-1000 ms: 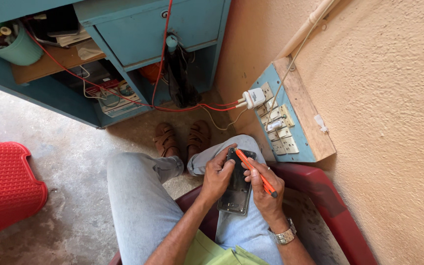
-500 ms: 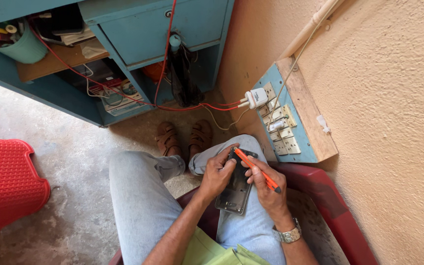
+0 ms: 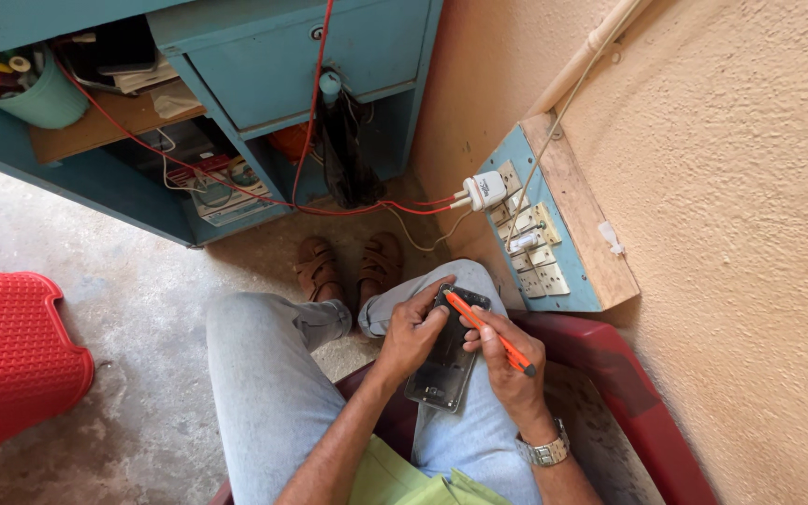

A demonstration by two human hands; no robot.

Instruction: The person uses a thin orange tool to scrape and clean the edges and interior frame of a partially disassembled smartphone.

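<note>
At the far left a red plastic stool [image 3: 11, 360] stood on the concrete floor [image 3: 133, 309]. Above it ran a blue desk [image 3: 264, 56], with a green cup [image 3: 49, 98] of pens on its wooden shelf and a red wire [image 3: 315, 112] trailing down past the drawer. Two brown sandals [image 3: 348, 264] rested side by side on the floor just beyond the person's knees.

The person sat in a dark red chair [image 3: 628, 374], legs in light jeans. The left hand [image 3: 413, 332] was curled around the left edge of a dark opened phone [image 3: 446, 360], which lay lengthwise on the right thigh. The right hand [image 3: 507, 360], a metal watch [image 3: 544, 452] on its wrist, pinched an orange screwdriver [image 3: 483, 327] between thumb and fingers, its tip set on the phone's upper end.

Further right, a blue switchboard [image 3: 554, 234] with white sockets was mounted on the rough peach wall [image 3: 731, 234], with a white plug [image 3: 486, 189] pushed into its upper end.
</note>
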